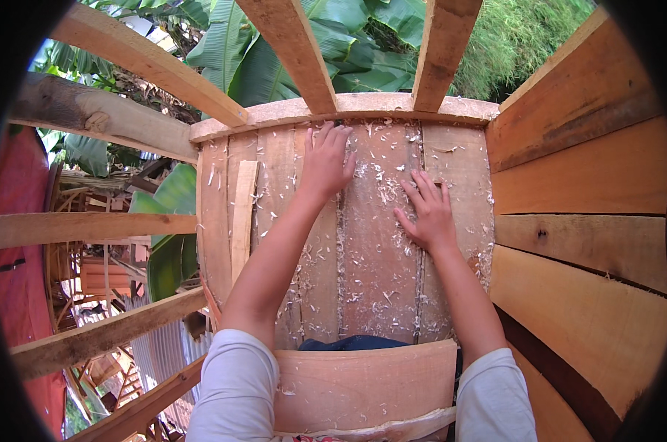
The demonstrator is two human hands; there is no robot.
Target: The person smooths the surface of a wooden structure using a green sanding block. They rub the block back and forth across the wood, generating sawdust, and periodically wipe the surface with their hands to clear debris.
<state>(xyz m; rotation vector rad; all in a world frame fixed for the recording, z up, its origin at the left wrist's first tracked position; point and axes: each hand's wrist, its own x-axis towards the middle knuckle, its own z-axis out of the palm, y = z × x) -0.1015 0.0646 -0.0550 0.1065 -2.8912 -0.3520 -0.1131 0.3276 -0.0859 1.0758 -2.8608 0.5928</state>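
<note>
Both arms reach forward over a plank floor (pixel 378 295) strewn with pale wood shavings (pixel 387 193). At the far end, close to the low wooden rail (pixel 378 105), my left hand (pixel 327 158) lies with fingers stretched out and holds nothing. Nearer and to the right, my right hand (pixel 431 214) is spread over the planks among the shavings, also holding nothing. A loose narrow wood strip (pixel 244 217) lies on the boards to the left of my left forearm. Across the front, near my body, is a wide smooth board (pixel 366 383).
Slanted wooden posts (pixel 297 55) rise beyond the rail, with banana leaves (pixel 260 66) behind. Horizontal rails (pixel 90 228) form an open left side. Planks (pixel 584 177) make the right wall. Dark blue cloth (pixel 355 343) shows behind the front board.
</note>
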